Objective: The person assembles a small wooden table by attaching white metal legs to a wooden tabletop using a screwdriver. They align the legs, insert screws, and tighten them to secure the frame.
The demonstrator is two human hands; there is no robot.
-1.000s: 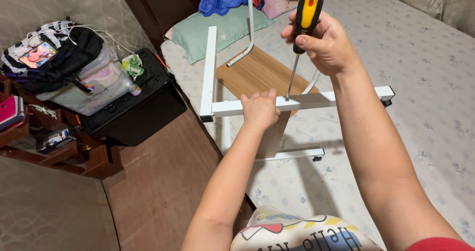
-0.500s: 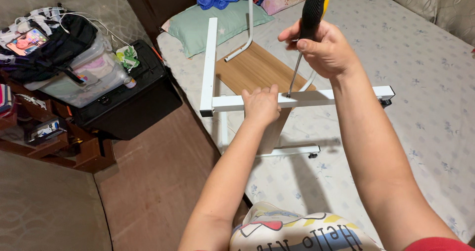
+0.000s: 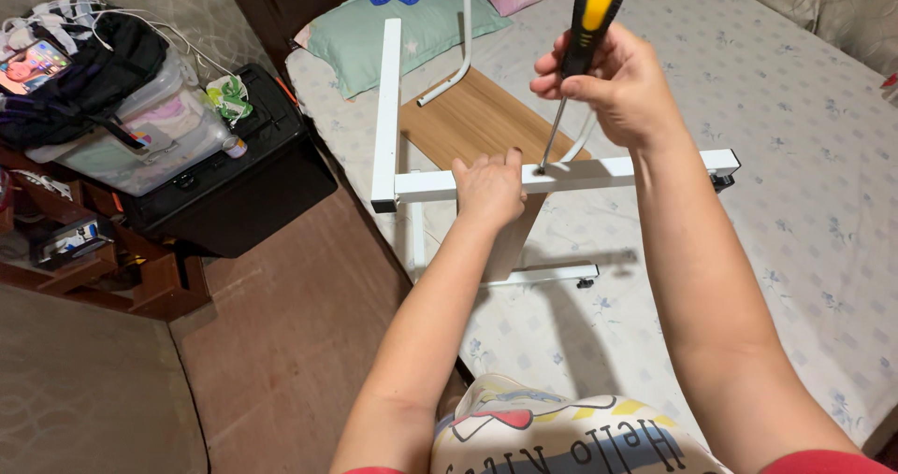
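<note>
Single head view — looks steeply down over own forearms, close, onto bed edge and floor.

Screwdriver yellow-black handle; frame white; board wood-grain.

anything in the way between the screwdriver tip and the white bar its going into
Nothing visible does. The right hand holds the screwdriver upright, its shaft running bare down to the white bar, where the tip already meets the top face. The left hand grips the bar just beside that spot, clear of the tip.
</note>
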